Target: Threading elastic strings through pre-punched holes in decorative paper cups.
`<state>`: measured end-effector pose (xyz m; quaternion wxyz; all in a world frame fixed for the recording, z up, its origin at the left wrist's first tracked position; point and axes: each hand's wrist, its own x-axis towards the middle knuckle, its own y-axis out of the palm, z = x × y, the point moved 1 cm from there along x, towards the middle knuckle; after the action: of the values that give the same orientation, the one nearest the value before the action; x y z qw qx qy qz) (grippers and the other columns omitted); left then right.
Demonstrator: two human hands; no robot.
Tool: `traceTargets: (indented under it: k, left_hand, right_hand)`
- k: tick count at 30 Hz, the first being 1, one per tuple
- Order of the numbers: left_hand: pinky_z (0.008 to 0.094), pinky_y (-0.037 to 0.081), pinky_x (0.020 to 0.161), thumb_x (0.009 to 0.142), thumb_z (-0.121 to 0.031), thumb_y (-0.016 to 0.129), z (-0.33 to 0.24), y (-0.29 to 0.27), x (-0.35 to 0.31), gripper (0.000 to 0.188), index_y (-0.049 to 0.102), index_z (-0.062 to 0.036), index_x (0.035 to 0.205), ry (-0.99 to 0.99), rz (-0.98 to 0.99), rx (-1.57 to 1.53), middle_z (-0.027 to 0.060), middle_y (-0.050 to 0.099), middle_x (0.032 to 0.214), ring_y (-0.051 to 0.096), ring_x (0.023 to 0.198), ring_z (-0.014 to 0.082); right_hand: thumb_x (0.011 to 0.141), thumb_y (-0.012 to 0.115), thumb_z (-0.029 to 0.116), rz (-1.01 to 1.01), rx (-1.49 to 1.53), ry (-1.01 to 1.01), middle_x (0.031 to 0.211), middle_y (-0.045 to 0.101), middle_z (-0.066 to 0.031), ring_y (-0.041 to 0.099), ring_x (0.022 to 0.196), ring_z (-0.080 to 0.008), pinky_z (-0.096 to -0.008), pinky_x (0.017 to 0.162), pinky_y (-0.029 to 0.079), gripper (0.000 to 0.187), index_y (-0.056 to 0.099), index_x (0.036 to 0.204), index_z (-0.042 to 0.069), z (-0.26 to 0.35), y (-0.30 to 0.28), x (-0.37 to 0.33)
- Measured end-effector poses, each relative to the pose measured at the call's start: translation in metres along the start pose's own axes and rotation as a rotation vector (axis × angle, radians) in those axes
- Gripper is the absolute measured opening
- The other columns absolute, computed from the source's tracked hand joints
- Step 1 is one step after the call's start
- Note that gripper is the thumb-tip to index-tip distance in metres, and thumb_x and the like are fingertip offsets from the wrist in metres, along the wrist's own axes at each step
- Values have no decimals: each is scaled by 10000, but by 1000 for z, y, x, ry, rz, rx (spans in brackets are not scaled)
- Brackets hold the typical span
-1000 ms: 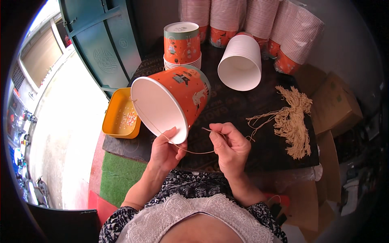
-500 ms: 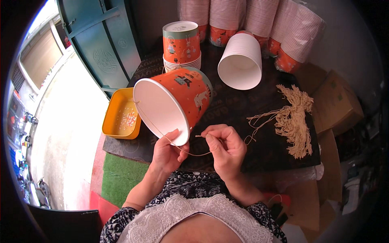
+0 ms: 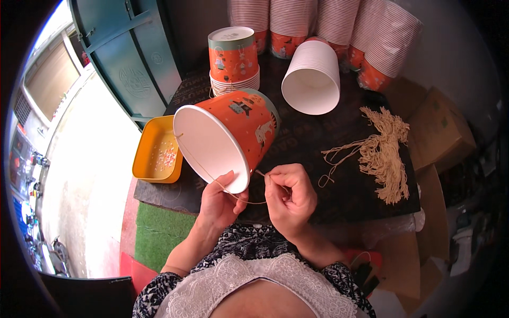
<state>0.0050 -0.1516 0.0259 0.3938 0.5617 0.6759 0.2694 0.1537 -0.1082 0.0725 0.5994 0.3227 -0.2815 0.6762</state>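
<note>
An orange paper bucket (image 3: 238, 119) with printed figures lies tilted on its side, its white open mouth toward me and to the left. My left hand (image 3: 220, 199) grips the lower rim, thumb inside the mouth and fingers outside. A thin tan cord (image 3: 199, 163) runs from the far left of the rim across the mouth, past my left thumb, to my right hand (image 3: 290, 197). The right thumb and forefinger pinch the cord, its short tip pointing at the bucket's side just behind the rim. Whether the tip touches the bucket I cannot tell.
A yellow tray (image 3: 139, 159) with small pale and reddish bits stands left. Behind are an upturned orange bucket stack (image 3: 231, 58), a white bucket stack (image 3: 313, 79) on its side and several wrapped stacks (image 3: 297, 21). A bundle of tan cords (image 3: 384, 156) lies right on the black table (image 3: 350, 199).
My right hand has moved slightly left, bringing the cord's tip closer to the bucket's side near the rim. The left hand keeps its hold on the rim.
</note>
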Motion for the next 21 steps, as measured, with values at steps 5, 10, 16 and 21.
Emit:
traceTargets:
  k: [5, 10, 16, 21]
  left_hand:
    - [251, 420, 343, 921, -259, 534, 0, 3, -1, 295, 568, 5, 1049, 15, -23, 8, 103, 639, 732, 606, 526, 189]
    - [249, 422, 343, 912, -259, 546, 1, 1, 0, 299, 567, 4, 1053, 26, -22, 16, 98, 640, 754, 606, 530, 185]
    - [248, 424, 347, 906, -256, 557, 2, 1, -1, 299, 564, 2, 1056, 29, -26, 22, 94, 639, 765, 607, 534, 185]
    - [252, 426, 345, 905, -255, 556, 2, 1, 0, 300, 562, 3, 1059, 29, -34, 16, 98, 643, 775, 607, 533, 189]
  right_hand:
    - [795, 648, -119, -8, 3, -6, 844, 592, -49, 391, 568, -13, -170, 481, 326, 187, 528, 840, 18, -1, 1, 0]
    - [794, 645, -119, 20, 19, 24, 821, 578, -38, 378, 565, -15, -176, 481, 313, 181, 528, 815, 18, 0, 1, 0]
    - [802, 646, -104, 34, 51, 86, 796, 569, -28, 378, 566, -17, -179, 485, 305, 170, 528, 801, 18, 1, 0, 1]
    - [806, 647, -98, 44, 46, 90, 795, 570, -31, 386, 569, -19, -181, 488, 311, 166, 528, 803, 18, 2, -1, 2]
